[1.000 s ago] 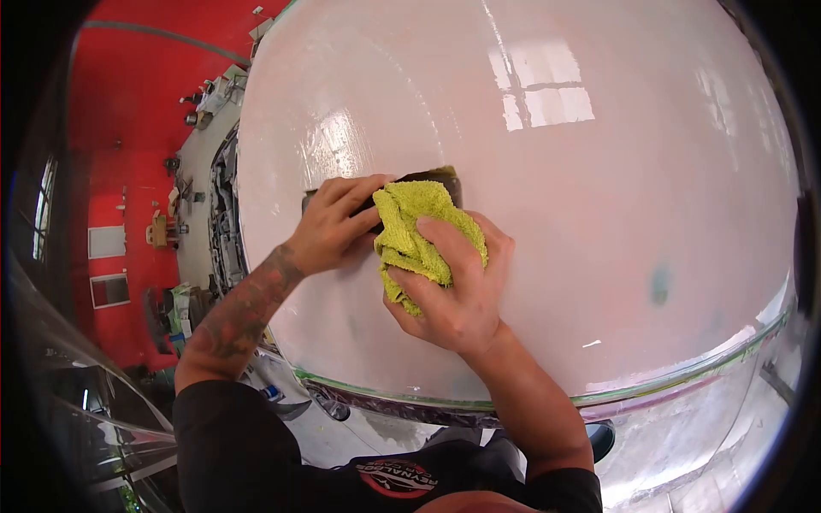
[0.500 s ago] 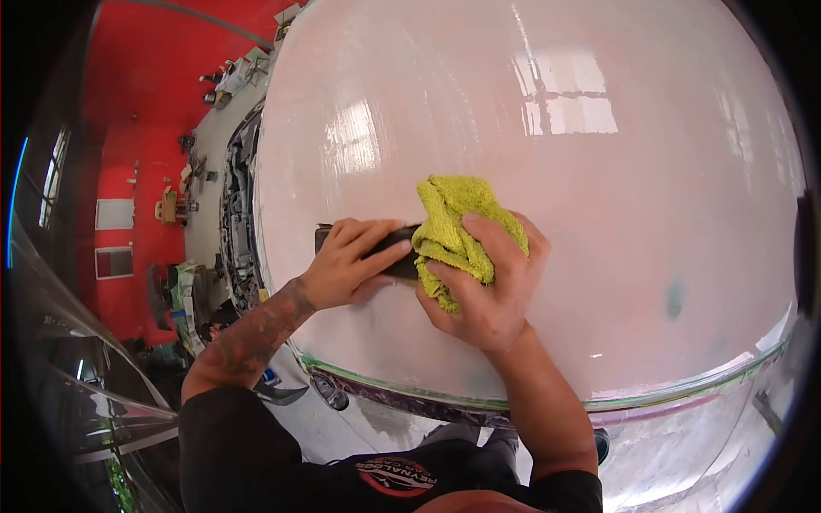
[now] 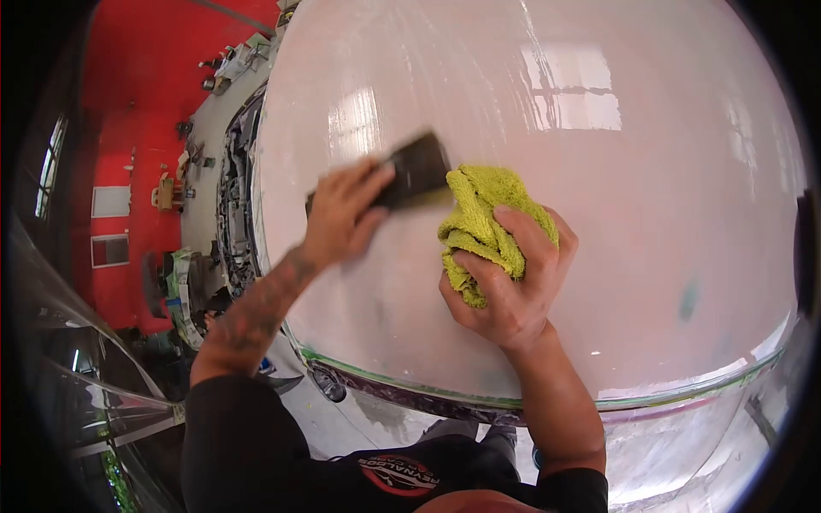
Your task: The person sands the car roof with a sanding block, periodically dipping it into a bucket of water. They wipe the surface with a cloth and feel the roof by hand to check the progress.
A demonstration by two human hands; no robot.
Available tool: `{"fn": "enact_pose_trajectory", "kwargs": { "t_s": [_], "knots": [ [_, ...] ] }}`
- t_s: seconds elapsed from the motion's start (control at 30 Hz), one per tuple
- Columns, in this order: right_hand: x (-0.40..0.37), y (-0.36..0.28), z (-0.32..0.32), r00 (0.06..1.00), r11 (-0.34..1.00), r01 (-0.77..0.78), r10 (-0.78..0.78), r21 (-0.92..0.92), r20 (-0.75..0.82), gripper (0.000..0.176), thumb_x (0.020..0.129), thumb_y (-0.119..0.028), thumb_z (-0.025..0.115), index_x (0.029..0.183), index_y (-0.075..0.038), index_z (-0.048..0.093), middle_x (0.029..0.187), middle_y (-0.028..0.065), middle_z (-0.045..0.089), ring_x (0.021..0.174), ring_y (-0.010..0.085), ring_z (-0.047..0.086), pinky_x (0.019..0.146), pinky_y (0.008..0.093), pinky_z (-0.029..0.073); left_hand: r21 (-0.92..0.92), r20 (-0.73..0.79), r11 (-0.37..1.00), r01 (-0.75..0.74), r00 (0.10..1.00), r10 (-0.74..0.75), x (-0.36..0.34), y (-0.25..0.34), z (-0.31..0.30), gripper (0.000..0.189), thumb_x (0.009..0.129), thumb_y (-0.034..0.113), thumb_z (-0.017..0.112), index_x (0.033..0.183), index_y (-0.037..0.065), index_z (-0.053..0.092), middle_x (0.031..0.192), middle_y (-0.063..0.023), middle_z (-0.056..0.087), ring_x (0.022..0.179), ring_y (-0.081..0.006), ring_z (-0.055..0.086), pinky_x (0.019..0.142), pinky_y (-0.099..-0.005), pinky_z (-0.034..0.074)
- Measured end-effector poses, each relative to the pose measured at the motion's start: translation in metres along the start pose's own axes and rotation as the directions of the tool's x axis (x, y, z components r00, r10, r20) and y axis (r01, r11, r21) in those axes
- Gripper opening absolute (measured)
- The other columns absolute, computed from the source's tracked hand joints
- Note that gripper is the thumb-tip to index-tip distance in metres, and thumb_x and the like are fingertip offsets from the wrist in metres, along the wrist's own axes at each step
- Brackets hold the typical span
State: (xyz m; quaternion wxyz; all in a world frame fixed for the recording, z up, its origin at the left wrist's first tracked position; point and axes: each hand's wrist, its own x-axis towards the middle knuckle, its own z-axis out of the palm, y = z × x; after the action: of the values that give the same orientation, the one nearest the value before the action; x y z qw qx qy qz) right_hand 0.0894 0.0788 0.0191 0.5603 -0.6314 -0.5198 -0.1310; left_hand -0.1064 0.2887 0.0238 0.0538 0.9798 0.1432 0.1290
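Observation:
A long dark sanding block [image 3: 417,171] lies at a slant on the wet, pale pink car panel [image 3: 590,222]. My left hand [image 3: 340,209] is wrapped over it, slightly smeared by motion. To the right, my right hand [image 3: 513,286] grips a bunched yellow-green cloth [image 3: 492,205] from below, thumb and fingers pressed into its folds. The cloth is close to the block's right end, just over the panel; whether its underside touches the panel is hidden.
Green masking tape [image 3: 410,386] runs along the panel's near edge. An exposed engine bay [image 3: 238,192] is at the left. Plastic sheeting [image 3: 94,333] hangs at far left, before a red wall [image 3: 141,162]. Window reflections [image 3: 573,90] shine on the panel, which bears a greenish spot [image 3: 689,301].
My left hand has pushed the sanding block forward and tilted its right end away from me. My right hand, with the cloth, has shifted a little to the right, apart from the block.

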Motion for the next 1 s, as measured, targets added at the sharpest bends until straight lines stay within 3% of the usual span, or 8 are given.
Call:
{"fn": "enact_pose_trajectory", "kwargs": {
  "t_s": [0.13, 0.4, 0.53, 0.6, 0.7, 0.77, 0.9, 1.0],
  "knots": [
    [-0.002, 0.000, 0.000, 0.999, 1.000, -0.014, 0.015, -0.019, 0.051, 0.033, 0.054, -0.014, 0.082, 0.085, -0.019, 0.072, 0.126, 0.0120, 0.056, 0.111, 0.0399, 0.054, 0.088, 0.0500, 0.044, -0.060, 0.245, 0.960, -0.272, 0.929, 0.278, -0.050, 0.010, -0.027, 0.058, 0.086, 0.030, 0.073, 0.140, 0.013, 0.059, 0.141, -0.0163, 0.055, 0.121, -0.0337, 0.056, 0.102, -0.0484, 0.043],
    [-0.006, -0.001, 0.009, 0.997, 0.989, 0.038, -0.027, -0.144, 0.077, 0.030, 0.055, -0.017, 0.079, 0.085, -0.023, 0.075, 0.126, 0.0057, 0.058, 0.109, 0.0394, 0.056, 0.081, 0.0454, 0.041, 0.004, -0.215, 0.944, 0.329, 0.923, -0.320, 0.139, -0.212, 0.010, 0.050, 0.095, 0.017, 0.061, 0.142, 0.005, 0.053, 0.119, -0.0225, 0.068, 0.105, -0.0394, 0.061, 0.099, -0.0410, 0.046],
    [-0.006, -0.003, 0.004, 0.994, 0.987, 0.023, -0.005, -0.158, 0.111, 0.028, 0.056, -0.016, 0.079, 0.084, -0.023, 0.076, 0.124, 0.0054, 0.059, 0.110, 0.0387, 0.055, 0.083, 0.0452, 0.041, -0.212, -0.026, 0.910, 0.356, 0.929, -0.370, 0.073, -0.105, -0.008, 0.051, 0.093, 0.020, 0.064, 0.141, 0.005, 0.056, 0.123, -0.0218, 0.066, 0.111, -0.0395, 0.061, 0.099, -0.0417, 0.045],
    [-0.004, -0.003, 0.005, 0.994, 0.989, 0.018, -0.002, -0.148, 0.108, 0.028, 0.056, -0.016, 0.080, 0.083, -0.023, 0.076, 0.124, 0.0053, 0.059, 0.110, 0.0388, 0.055, 0.084, 0.0453, 0.041, 0.042, -0.048, 0.995, 0.087, 0.995, -0.085, -0.036, -0.038, -0.003, 0.052, 0.091, 0.025, 0.067, 0.140, 0.009, 0.059, 0.138, -0.0220, 0.057, 0.120, -0.0377, 0.057, 0.102, -0.0483, 0.042],
    [-0.002, -0.005, 0.003, 0.987, 0.987, -0.009, 0.034, -0.157, 0.157, 0.029, 0.055, -0.016, 0.080, 0.083, -0.023, 0.076, 0.124, 0.0053, 0.059, 0.111, 0.0397, 0.054, 0.085, 0.0459, 0.042, -0.019, 0.089, 0.999, 0.032, 0.996, -0.031, -0.126, 0.028, -0.025, 0.051, 0.091, 0.031, 0.068, 0.136, 0.009, 0.061, 0.140, -0.0206, 0.056, 0.116, -0.0381, 0.058, 0.099, -0.0488, 0.044],
    [0.002, -0.007, 0.000, 0.976, 0.985, 0.032, 0.006, -0.168, 0.218, 0.036, 0.052, -0.011, 0.084, 0.085, -0.015, 0.071, 0.127, 0.0134, 0.055, 0.113, 0.0407, 0.050, 0.090, 0.0515, 0.048, -0.039, 0.165, 0.999, -0.027, 0.986, 0.033, -0.128, 0.012, -0.031, 0.051, 0.091, 0.034, 0.069, 0.134, 0.008, 0.061, 0.140, -0.0206, 0.056, 0.114, -0.0375, 0.058, 0.098, -0.0479, 0.045],
    [-0.001, -0.006, 0.003, 0.974, 0.982, 0.063, -0.021, -0.180, 0.227, 0.034, 0.053, -0.011, 0.083, 0.085, -0.016, 0.071, 0.127, 0.0131, 0.054, 0.113, 0.0405, 0.050, 0.091, 0.0511, 0.048, -0.023, -0.089, 0.997, 0.076, 0.993, -0.077, -0.014, -0.134, -0.013, 0.055, 0.093, 0.020, 0.066, 0.145, 0.005, 0.053, 0.138, -0.0232, 0.058, 0.119, -0.0397, 0.057, 0.105, -0.0454, 0.041],
    [-0.005, -0.004, 0.005, 0.975, 0.970, 0.094, -0.044, -0.224, 0.220, 0.030, 0.054, -0.014, 0.081, 0.083, -0.021, 0.076, 0.127, 0.0071, 0.056, 0.111, 0.0405, 0.051, 0.085, 0.0471, 0.045, -0.025, -0.265, 0.964, 0.264, 0.928, -0.262, 0.063, -0.242, 0.002, 0.043, 0.095, 0.022, 0.063, 0.135, 0.004, 0.061, 0.107, -0.0261, 0.071, 0.094, -0.0413, 0.070, 0.087, -0.0424, 0.053]
  ]
}}
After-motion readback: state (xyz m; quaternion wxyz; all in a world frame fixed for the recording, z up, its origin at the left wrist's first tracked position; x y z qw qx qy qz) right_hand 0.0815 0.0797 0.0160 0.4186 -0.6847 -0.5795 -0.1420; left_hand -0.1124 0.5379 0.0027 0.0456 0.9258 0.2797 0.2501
